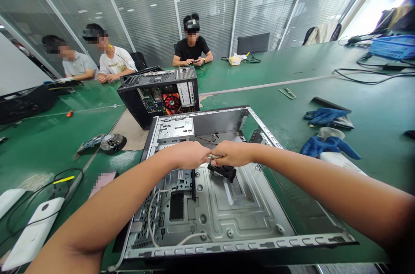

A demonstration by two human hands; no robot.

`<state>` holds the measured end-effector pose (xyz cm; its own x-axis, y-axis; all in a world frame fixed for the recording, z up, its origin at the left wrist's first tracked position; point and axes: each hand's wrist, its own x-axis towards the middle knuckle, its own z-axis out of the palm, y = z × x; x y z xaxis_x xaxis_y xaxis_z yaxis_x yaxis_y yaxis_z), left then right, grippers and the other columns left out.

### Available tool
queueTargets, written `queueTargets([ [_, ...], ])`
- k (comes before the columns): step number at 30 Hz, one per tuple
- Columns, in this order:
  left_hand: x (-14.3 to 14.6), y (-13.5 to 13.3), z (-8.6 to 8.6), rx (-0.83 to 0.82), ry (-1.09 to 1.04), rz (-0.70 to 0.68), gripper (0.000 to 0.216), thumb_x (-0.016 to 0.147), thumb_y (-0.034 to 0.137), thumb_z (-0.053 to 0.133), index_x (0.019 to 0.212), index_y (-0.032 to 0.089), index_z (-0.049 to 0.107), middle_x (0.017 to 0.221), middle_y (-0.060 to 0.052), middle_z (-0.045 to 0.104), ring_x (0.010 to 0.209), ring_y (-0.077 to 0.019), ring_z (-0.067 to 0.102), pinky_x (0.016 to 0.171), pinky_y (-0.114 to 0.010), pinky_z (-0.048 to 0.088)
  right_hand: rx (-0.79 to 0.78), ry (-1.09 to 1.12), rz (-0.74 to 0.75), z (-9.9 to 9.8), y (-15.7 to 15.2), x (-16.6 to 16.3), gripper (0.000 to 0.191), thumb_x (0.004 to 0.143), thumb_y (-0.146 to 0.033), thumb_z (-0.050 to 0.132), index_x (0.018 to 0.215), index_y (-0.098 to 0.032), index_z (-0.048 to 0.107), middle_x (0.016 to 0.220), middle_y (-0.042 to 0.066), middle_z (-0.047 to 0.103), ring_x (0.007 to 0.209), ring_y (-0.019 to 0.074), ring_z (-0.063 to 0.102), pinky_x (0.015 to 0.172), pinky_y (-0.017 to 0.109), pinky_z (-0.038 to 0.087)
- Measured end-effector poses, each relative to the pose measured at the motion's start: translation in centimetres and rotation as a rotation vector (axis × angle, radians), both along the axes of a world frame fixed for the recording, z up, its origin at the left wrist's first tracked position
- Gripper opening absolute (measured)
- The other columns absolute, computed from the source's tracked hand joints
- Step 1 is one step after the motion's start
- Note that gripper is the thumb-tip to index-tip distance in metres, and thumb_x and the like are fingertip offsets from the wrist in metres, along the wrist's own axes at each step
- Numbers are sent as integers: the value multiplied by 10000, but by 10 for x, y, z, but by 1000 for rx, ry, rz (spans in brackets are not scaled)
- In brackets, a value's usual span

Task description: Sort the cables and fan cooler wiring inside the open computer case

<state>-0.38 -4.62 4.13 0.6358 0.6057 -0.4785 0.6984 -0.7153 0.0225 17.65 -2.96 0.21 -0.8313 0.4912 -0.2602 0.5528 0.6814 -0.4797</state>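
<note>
An open metal computer case (227, 209) lies flat in front of me, its grey floor bare apart from a few cables. Both my hands meet above its middle. My left hand (188, 155) is closed, fingers curled toward the right hand. My right hand (231, 154) is also closed. Between the two fists a small metallic part (212, 157) shows, pinched from both sides. Just below the right hand sits a small black component (223, 172) inside the case.
A second, black computer case (158, 92) with a red fan stands behind. Blue gloves (327, 142) lie right of the case. A loose fan and board (108, 142) lie left, white devices with cables (32, 230) at the near left. Three people sit at the far side.
</note>
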Motion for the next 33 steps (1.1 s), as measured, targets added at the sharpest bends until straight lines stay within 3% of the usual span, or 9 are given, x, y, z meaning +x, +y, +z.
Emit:
queueTargets([
  [6,-1,3,-3,-60,-10,2,349,942,353,323,1066,176,597,941,-117,687,755,-226,625,655,-327,442,59,-57,-10,3,-4,-1,276,912,-335,432,772,-159,593,654,17,565,556,115,397,548,254,272],
  [17,-5,13,-9,-68,-80,-22,378,947,381,302,1025,152,593,888,-113,693,700,-211,620,617,-308,426,379,-114,-58,-1,-6,0,280,948,-385,411,986,-168,584,866,111,689,715,219,624,534,291,248],
  [24,-9,15,-3,-263,-181,55,309,924,328,337,1065,170,562,629,0,624,502,-147,576,602,-275,415,487,-71,-13,5,-7,3,209,935,-345,499,998,-159,571,909,95,673,750,197,618,560,282,284],
  [29,-13,18,3,-427,-240,88,243,902,304,350,978,175,542,506,42,537,563,-154,573,609,-251,414,639,6,76,3,-4,8,240,960,-341,456,944,-162,614,860,65,633,690,146,565,552,278,268],
  [33,-14,20,2,-446,-251,102,219,889,302,368,952,172,533,506,40,542,566,-153,561,612,-253,409,662,46,117,0,0,9,294,981,-342,408,896,-159,620,795,50,614,682,132,540,553,278,259],
])
